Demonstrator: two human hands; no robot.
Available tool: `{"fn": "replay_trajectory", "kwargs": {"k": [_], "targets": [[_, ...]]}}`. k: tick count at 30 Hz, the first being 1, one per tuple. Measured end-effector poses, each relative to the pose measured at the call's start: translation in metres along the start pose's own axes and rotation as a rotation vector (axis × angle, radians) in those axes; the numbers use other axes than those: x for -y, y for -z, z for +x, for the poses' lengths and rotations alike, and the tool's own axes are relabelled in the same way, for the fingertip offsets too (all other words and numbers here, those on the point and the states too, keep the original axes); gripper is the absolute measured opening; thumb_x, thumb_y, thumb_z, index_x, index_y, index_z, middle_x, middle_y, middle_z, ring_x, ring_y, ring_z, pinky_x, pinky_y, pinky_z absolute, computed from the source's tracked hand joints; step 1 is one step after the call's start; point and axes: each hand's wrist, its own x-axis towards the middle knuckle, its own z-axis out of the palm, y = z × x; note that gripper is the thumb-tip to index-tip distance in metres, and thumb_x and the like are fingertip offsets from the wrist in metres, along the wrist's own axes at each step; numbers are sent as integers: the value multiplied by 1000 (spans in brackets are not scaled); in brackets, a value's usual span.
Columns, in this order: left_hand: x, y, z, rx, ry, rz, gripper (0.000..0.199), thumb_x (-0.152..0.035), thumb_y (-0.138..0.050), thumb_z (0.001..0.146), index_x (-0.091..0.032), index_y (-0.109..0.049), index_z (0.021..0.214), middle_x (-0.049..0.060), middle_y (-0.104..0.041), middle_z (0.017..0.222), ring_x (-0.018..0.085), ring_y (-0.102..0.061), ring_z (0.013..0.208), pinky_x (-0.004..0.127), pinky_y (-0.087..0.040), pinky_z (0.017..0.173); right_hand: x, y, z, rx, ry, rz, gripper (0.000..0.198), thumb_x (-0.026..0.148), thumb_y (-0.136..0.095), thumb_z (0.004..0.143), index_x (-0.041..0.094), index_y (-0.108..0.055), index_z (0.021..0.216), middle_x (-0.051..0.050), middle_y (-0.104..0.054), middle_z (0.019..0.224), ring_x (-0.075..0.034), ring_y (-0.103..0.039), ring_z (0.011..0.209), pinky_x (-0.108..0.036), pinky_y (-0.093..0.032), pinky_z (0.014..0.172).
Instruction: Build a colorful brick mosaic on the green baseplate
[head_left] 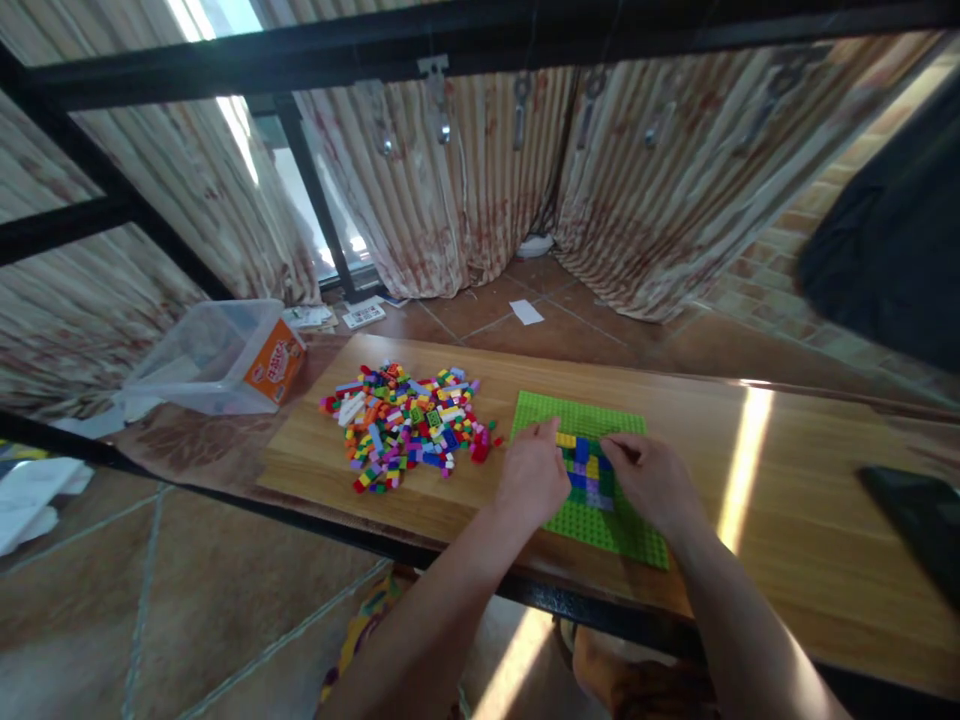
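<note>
A green studded baseplate [630, 535] lies on the wooden board, bearing a small block of toy bricks [589, 470] in blue, yellow, green and lavender. At the left side of these bricks is my left hand [534, 475], its fingers curled and pressed together against the bricks' edge. My right hand [651, 480] pinches at the upper right corner of the bricks, thumb and forefinger close together. Whatever sits between the fingertips of either hand is too small or hidden to make out.
A loose pile of mixed bricks [412, 425] spreads over the left of the wooden board [795, 560]. Beyond it stands a clear plastic box [202, 350] with an orange label. A dark flat device [911, 520] lies at the right end. A black metal bar [480, 50] crosses above.
</note>
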Motion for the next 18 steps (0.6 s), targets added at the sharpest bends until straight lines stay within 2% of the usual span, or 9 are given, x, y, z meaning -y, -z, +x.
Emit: {"fn": "replay_trajectory", "kwargs": {"k": [3,6,11,18], "targets": [[2,-1,0,-11,-14,4,46,-11,-44,88,-5,-52,133,18,-64,122,28,-59,116,42,-46,103,-3,-4,1,-2,-21,86,32,39,-51,85,21,-76,92,-8,-76,92,-22,-67,79,-33,-48,72],[3,-3,-1,-23,-22,12,45,-13,-45,88,-6,-52,132,18,-64,120,28,-59,114,42,-47,102,-6,-11,4,13,-72,184,33,39,-54,81,22,-77,94,-7,-76,93,-22,-68,79,-33,-50,71],[4,-3,-2,1,-10,57,39,-15,-46,88,-11,-56,126,14,-64,117,26,-58,113,39,-47,101,-10,-18,9,14,-131,309,30,38,-58,75,21,-79,89,-6,-77,88,-22,-68,78,-31,-52,69],[5,-5,-3,-2,-36,55,37,-16,-46,88,-10,-57,123,14,-62,117,26,-57,112,39,-46,102,-7,-15,11,30,-172,403,25,37,-62,72,22,-79,82,-3,-78,83,-22,-69,77,-31,-53,70]]}}
